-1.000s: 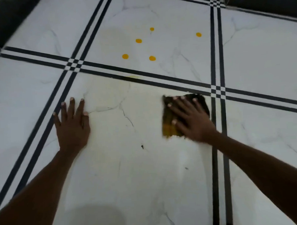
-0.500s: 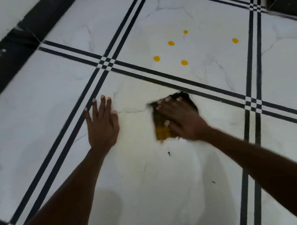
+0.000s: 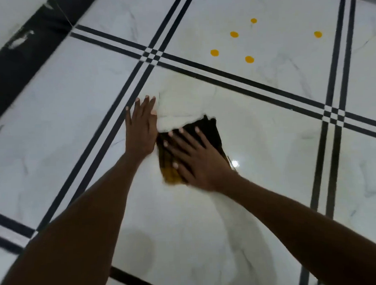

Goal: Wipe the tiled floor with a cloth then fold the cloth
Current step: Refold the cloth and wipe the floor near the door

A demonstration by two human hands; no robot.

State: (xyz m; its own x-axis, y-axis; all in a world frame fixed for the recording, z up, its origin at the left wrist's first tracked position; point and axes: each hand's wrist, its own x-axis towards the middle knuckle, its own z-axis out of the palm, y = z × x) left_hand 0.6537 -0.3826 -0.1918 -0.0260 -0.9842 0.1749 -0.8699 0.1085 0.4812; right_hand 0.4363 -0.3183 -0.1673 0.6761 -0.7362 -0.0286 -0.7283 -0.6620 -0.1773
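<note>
We see the right hand (image 3: 196,161) spread flat, fingers splayed, pressing down on the cloth (image 3: 208,130), a dark folded piece with a yellow-orange end toward the wrist, lying on the white marble-look tiled floor (image 3: 270,181) within one tile. The left hand (image 3: 142,127) lies flat on the floor just beside the cloth's left edge, fingers together, gripping nothing. Five yellow dots (image 3: 234,34) mark the next tile beyond the black double lines (image 3: 234,80). We find no readable writing or labels.
</note>
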